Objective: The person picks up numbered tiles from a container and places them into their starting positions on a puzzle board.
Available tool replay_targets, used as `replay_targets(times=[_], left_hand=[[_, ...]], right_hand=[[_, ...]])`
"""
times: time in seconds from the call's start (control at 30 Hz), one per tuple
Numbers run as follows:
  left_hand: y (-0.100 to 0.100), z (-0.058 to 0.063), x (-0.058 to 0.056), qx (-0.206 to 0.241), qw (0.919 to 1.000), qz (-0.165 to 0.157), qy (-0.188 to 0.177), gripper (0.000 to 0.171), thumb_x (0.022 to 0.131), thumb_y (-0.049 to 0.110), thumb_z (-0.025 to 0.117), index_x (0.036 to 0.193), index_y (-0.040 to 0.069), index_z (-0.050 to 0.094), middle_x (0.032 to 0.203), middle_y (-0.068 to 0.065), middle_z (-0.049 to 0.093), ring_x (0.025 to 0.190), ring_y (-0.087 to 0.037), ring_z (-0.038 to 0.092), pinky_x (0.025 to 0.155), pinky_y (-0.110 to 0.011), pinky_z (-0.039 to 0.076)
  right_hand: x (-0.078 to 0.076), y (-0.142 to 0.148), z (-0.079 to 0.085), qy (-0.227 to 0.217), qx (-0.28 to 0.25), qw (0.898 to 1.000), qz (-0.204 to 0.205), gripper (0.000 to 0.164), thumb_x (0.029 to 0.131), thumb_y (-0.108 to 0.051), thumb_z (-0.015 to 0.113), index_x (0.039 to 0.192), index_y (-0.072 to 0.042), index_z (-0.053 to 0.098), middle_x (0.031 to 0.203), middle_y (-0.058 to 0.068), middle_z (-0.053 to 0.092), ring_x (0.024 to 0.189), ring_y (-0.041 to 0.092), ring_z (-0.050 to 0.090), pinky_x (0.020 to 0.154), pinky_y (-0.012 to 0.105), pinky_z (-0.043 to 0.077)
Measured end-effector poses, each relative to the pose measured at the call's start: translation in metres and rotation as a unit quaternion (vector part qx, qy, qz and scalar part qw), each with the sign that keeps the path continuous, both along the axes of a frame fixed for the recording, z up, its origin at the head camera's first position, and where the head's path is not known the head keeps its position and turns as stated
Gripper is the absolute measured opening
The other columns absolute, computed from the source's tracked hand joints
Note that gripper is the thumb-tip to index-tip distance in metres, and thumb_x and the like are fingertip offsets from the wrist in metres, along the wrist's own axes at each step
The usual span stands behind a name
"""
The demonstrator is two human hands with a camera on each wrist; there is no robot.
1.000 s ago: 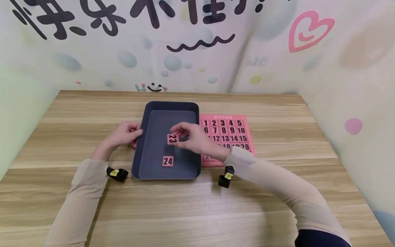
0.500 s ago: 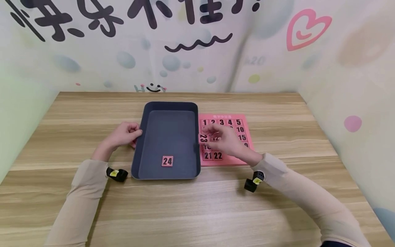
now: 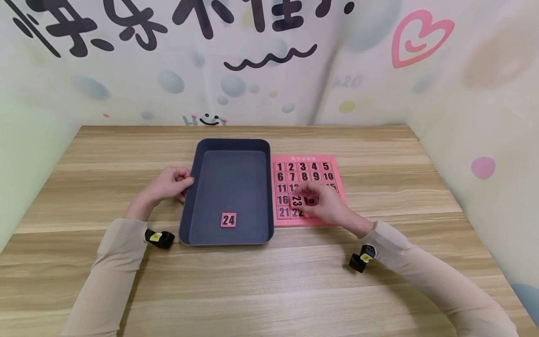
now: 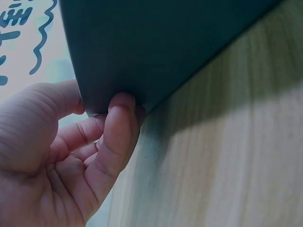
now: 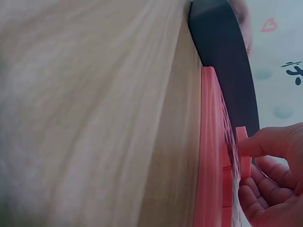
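Observation:
My left hand [image 3: 171,183] pinches the left wall of a dark grey tray [image 3: 194,206], thumb on the rim; the left wrist view shows the fingers [image 4: 120,132] against the tray's outside. In my right hand [image 3: 323,201] is a pink number tile, "23" [image 3: 296,201], pinched between thumb and fingers. It is held sideways over the pink number board [image 3: 309,158], overlapping the lower rows beside "16". The right wrist view has the tile [image 5: 244,151] standing just off the board's face. The right hand hides part of the board's lower right. A tile marked "24" [image 3: 229,220] lies in the tray.
The board sits directly against the tray's right side on a wood-grain table [image 3: 236,290]. A printed backdrop [image 3: 269,89] rises behind the table's far edge. Each wrist wears a black camera, the left one [image 3: 160,238] close to the tray's front left corner.
My right hand has carried tile "23" from inside the tray, rightward across its rim, to over the board's lower rows. The left hand keeps its hold on the tray.

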State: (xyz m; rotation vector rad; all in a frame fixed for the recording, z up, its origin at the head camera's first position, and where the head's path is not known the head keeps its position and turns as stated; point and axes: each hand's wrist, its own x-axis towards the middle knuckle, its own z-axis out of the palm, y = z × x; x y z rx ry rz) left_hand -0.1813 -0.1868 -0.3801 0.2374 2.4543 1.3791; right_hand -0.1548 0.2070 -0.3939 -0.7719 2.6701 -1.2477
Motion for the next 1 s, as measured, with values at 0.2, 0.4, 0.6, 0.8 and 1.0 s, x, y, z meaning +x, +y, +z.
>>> replay_targets(times=[0.2,0.4,0.6,0.8,1.0], left_hand=[[0.0,0.0,0.0,0.003,1.0,-0.001,-0.003,0.019,0.093,0.001,0.048,0.075,-0.005,0.048,0.057,-0.003,0.053,0.049,-0.015,0.057,0.051,-0.03,0.053],[0.0,0.0,0.0,-0.002,1.0,-0.005,-0.001,0.019,0.093,0.004,0.048,0.076,-0.004,0.049,0.057,-0.003,0.053,0.05,-0.015,0.057,0.051,-0.03,0.053],[0.0,-0.001,0.0,0.0,1.0,-0.005,-0.004,0.019,0.093,0.003,0.048,0.076,-0.005,0.049,0.057,-0.003,0.053,0.05,-0.015,0.057,0.051,-0.03,0.053],[0.0,-0.002,-0.001,0.001,1.0,-0.006,-0.006,0.019,0.094,0.003,0.048,0.076,-0.005,0.049,0.057,-0.003,0.053,0.05,-0.015,0.057,0.051,-0.03,0.053],[-0.001,-0.002,-0.001,0.005,1.0,-0.004,-0.007,0.019,0.093,0.002,0.048,0.076,-0.005,0.049,0.057,-0.003,0.054,0.049,-0.015,0.057,0.051,-0.03,0.053]], right_hand=[[0.0,0.001,-0.003,0.001,0.009,1.0,0.012,0.038,0.073,0.009,0.07,0.109,0.001,0.061,0.107,0.012,0.065,0.097,0.026,0.061,0.086,0.038,0.05],[0.0,0.001,-0.003,0.046,0.034,0.998,-0.002,0.042,0.073,-0.003,0.077,0.11,0.004,0.059,0.101,0.013,0.064,0.092,0.026,0.06,0.082,0.039,0.05],[0.0,-0.006,-0.005,0.058,0.055,0.995,-0.051,0.041,0.072,-0.019,0.081,0.099,0.001,0.058,0.085,0.008,0.059,0.074,0.019,0.053,0.066,0.03,0.046],[-0.002,-0.012,-0.001,0.019,0.074,0.995,-0.063,0.028,0.075,-0.013,0.077,0.092,-0.001,0.059,0.081,0.006,0.059,0.071,0.017,0.054,0.064,0.029,0.048],[-0.002,-0.015,0.004,0.016,0.095,0.994,-0.047,0.027,0.073,-0.006,0.076,0.095,0.0,0.062,0.085,0.008,0.061,0.077,0.019,0.057,0.069,0.032,0.05]])
